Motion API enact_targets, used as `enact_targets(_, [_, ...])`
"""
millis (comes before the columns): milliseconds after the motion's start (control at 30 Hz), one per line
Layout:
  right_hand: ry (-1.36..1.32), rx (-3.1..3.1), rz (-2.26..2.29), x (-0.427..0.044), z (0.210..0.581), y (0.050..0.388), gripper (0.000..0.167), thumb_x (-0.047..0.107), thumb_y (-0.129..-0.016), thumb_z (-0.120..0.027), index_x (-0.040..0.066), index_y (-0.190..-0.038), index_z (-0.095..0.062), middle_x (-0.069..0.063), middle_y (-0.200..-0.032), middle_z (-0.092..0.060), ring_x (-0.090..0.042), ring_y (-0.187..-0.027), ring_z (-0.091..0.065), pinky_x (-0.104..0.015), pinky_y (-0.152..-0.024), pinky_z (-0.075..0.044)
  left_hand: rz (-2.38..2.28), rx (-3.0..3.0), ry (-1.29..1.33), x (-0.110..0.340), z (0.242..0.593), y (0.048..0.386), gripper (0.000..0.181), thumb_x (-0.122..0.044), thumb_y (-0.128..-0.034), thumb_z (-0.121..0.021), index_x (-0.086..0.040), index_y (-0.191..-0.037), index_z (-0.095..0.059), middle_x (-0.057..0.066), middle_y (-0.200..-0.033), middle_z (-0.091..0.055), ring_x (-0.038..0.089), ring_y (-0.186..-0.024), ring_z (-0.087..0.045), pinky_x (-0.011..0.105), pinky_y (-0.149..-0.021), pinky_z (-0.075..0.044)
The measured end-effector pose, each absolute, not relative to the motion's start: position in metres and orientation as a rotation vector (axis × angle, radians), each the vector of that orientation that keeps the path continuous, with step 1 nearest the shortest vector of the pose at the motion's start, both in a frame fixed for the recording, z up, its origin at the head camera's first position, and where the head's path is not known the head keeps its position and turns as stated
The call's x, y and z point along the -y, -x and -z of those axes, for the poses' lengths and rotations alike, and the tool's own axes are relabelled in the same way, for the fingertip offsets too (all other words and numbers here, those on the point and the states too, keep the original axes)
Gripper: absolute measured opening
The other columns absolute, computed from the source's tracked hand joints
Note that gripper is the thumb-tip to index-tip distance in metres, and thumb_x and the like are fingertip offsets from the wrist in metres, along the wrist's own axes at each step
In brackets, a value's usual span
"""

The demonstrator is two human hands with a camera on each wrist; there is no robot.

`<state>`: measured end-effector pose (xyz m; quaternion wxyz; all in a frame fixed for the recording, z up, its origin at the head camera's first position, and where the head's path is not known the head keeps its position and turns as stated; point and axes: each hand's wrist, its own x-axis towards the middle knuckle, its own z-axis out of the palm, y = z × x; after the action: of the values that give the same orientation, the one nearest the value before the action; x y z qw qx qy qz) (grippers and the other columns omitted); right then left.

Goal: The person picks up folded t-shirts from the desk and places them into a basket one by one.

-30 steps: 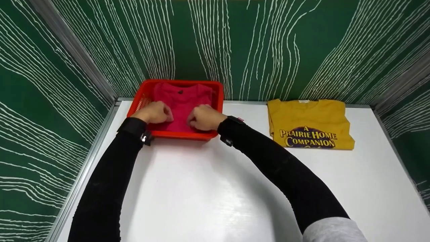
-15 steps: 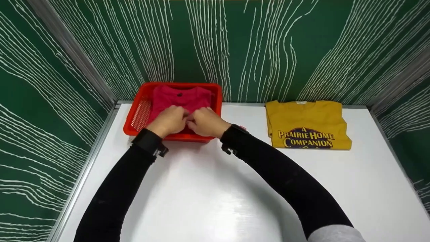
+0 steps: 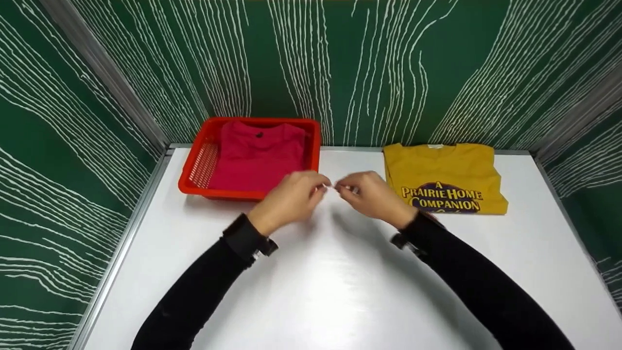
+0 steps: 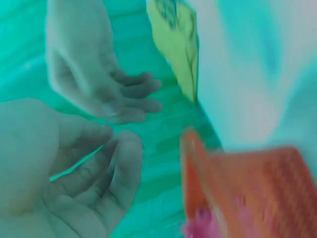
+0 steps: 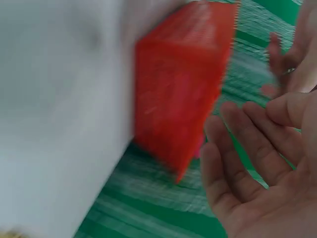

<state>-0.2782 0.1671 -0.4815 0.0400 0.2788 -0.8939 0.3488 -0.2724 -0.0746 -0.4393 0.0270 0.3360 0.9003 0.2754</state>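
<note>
My left hand is in the air just off the front right corner of a red plastic basket. Inside the basket lies a folded pink T-shirt, its collar toward the back. Close beside the left hand is my right hand, in front of a folded yellow T-shirt with printed lettering. Both hands have loosely bent fingers and nothing in them. In the left wrist view the left thumb and fingers come near each other around bare space. The right fingers are spread and relaxed in the right wrist view.
A white table lies under the arms. Green walls with white wavy lines close it in at the back and both sides. The basket and yellow T-shirt sit near the back edge, with a stretch of table between them.
Both hands were over the pink T-shirt in the basket, then came together at its front. Now they have left it and moved right. The pink T-shirt stays in the basket.
</note>
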Motion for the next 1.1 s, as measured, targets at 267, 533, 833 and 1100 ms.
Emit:
enact_targets(267, [-0.497,2.916,-1.032,-0.273,0.525,0.267,0.027,0.004,-0.107,-0.066,-0.003,-0.130,-0.078,-0.024,-0.127,-0.080,-0.039,-0.112,-0.079,-0.056,-0.097,-0.064,-0.551,-2.723,-1.199,0.043,0.493,0.242,0.031,-0.020,-0.1129,-0.062,-0.009,-0.139,-0.074,0.009,-0.130,-0.078,0.024,-0.121,-0.076,0.035,-0.107,-0.062])
enact_targets(533, [-0.099,2.972,-0.844,-0.366,0.537,0.264,0.034,0.007,-0.107,-0.063,-0.010,-0.135,-0.070,-0.038,-0.139,-0.064,-0.056,-0.131,-0.058,-0.072,-0.114,-0.043,-0.413,-2.792,-1.108,0.037,0.528,0.248,0.029,-0.022,-0.1120,-0.063,-0.009,-0.134,-0.075,0.009,-0.130,-0.076,0.028,-0.119,-0.073,0.037,-0.100,-0.062])
enact_targets(833, [0.105,3.170,-0.583,-0.406,0.547,0.264,0.043,0.018,-0.110,-0.058,-0.004,-0.147,-0.059,-0.041,-0.150,-0.044,-0.062,-0.129,-0.038,-0.076,-0.104,-0.042,-0.371,-2.762,-1.171,0.031,0.541,0.249,0.026,-0.025,-0.1119,-0.063,-0.010,-0.127,-0.079,0.008,-0.127,-0.076,0.027,-0.118,-0.071,0.037,-0.098,-0.062])
enact_targets(1100, [0.068,3.204,-0.581,-0.398,0.546,0.267,0.043,0.021,-0.109,-0.064,-0.004,-0.144,-0.060,-0.037,-0.145,-0.049,-0.056,-0.120,-0.040,-0.073,-0.096,-0.046,-0.379,-2.781,-1.117,0.022,0.539,0.257,0.028,-0.025,-0.1120,-0.062,-0.012,-0.134,-0.075,0.007,-0.130,-0.076,0.027,-0.118,-0.072,0.039,-0.098,-0.062])
